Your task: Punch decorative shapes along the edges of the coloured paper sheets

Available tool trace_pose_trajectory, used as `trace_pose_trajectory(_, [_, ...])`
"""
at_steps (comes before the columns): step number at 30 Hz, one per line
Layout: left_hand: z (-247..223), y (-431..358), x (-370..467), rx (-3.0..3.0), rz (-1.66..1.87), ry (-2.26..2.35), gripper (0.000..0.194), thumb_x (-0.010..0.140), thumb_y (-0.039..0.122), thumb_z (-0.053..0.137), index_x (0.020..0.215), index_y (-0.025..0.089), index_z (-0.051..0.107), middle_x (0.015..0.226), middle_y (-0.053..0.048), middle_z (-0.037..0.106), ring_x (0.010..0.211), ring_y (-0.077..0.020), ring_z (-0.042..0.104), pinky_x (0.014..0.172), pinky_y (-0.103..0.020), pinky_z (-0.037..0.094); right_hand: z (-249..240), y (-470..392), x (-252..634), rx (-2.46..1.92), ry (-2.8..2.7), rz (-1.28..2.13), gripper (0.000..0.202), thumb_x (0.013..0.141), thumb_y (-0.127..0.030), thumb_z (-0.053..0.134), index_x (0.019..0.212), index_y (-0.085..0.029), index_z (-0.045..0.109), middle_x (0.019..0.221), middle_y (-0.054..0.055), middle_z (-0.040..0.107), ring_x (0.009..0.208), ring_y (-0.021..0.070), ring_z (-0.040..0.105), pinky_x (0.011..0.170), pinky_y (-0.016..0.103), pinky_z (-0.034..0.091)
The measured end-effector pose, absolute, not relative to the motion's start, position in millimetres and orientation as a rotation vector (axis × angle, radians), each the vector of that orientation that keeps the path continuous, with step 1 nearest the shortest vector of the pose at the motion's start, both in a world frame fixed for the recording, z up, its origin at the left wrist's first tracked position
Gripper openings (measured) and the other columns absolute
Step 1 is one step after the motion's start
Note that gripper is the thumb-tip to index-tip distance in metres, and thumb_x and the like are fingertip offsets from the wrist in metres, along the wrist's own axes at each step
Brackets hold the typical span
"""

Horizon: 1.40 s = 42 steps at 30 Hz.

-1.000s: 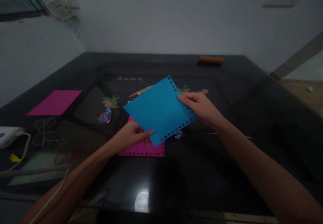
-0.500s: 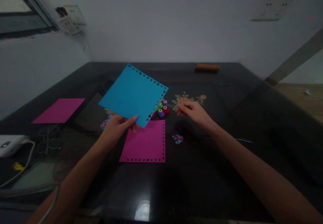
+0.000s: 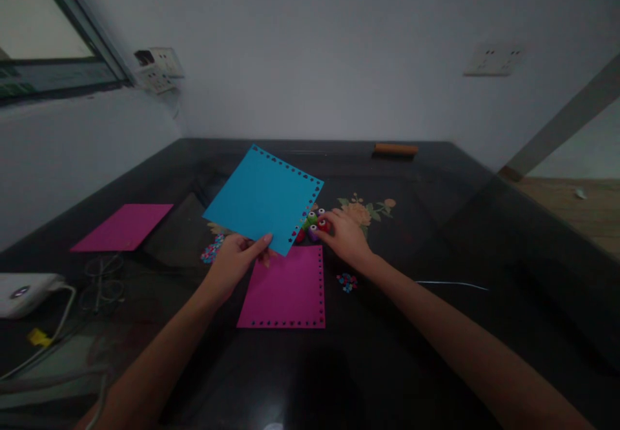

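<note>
My left hand (image 3: 242,259) pinches the near corner of a blue sheet of paper (image 3: 261,197), which is held up at a tilt. Shaped holes run along two of the sheet's edges. My right hand (image 3: 345,236) reaches over a cluster of small colourful craft punches (image 3: 312,223), its thumb and fingers around a red one. Part of the cluster is hidden behind the blue sheet. Below lies a pink sheet (image 3: 285,291) with holes along its right and near edges. Small punched paper pieces (image 3: 347,281) lie right of it, and another pile (image 3: 211,250) sits beside my left hand.
Another pink sheet (image 3: 123,228) lies at the left, near clear coiled cable (image 3: 103,281) and a white device (image 3: 29,294) with a cord. A brown roll (image 3: 396,150) rests at the table's back. A thin white strand (image 3: 453,283) lies right of my right forearm.
My right hand has moved left and down onto the craft punches, from an apart position. The blue sheet stays in my left hand. The camera view has tilted up slightly.
</note>
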<state>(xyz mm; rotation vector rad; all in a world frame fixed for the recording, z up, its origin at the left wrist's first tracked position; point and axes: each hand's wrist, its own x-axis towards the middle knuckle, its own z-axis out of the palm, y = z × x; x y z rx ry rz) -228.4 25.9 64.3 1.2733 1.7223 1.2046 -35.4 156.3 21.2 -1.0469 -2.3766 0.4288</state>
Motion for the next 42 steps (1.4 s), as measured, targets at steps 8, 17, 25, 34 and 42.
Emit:
trace_pose_trajectory(8, [60,27,-228,1.283,1.202,1.691,0.039,0.076,0.038,0.057,0.044,0.017,0.059,0.049,-0.005,0.064,0.05,-0.0152,0.059,0.059,-0.026,0.047,17,150,-48,-1.051,-2.502,0.025,0.033,0.078,-0.044,0.063,0.097,-0.017,0.059,0.102,0.012,0.058,0.092,0.0251,0.055,0.065,0.032,0.046])
trace_pose_trajectory(17, [58,26,-228,1.296,1.172,1.737,0.039,0.077,0.041,0.056,0.047,0.017,0.06,0.05,-0.005,0.064,0.052,-0.0167,0.059,0.058,-0.027,0.045,16,147,-49,-1.039,-2.548,0.004,0.035,0.077,-0.039,0.066,0.104,-0.016,0.06,0.112,0.015,0.054,0.103,0.028,0.052,0.068,0.034,0.05])
trace_pose_trajectory(25, [59,27,-224,1.336,1.142,1.754,0.042,0.076,0.045,0.056,0.044,0.018,0.058,0.052,-0.006,0.065,0.058,-0.0199,0.063,0.064,-0.029,0.047,24,142,-41,-1.017,-2.442,0.252,0.021,0.081,-0.033,0.062,0.094,-0.016,0.062,0.106,0.011,0.053,0.1,0.0233,0.051,0.079,0.035,0.047])
trace_pose_trajectory(34, [54,25,-210,1.374,1.138,1.719,0.042,0.077,0.042,0.056,0.044,0.017,0.057,0.05,-0.005,0.065,0.053,-0.0176,0.061,0.061,-0.026,0.047,32,115,17,-1.009,-2.171,0.966,0.015,0.082,-0.027,0.058,0.094,-0.018,0.056,0.086,0.004,0.063,0.077,0.0167,0.058,0.07,0.031,0.044])
trace_pose_trajectory(42, [67,32,-168,1.448,1.044,1.644,0.04,0.078,0.038,0.056,0.044,0.018,0.057,0.049,-0.004,0.063,0.051,-0.0157,0.06,0.061,-0.025,0.047,45,85,46,-0.993,-1.697,1.672,0.03,0.073,-0.025,0.066,0.1,-0.016,0.056,0.073,0.0,0.061,0.059,0.0118,0.056,0.056,0.027,0.045])
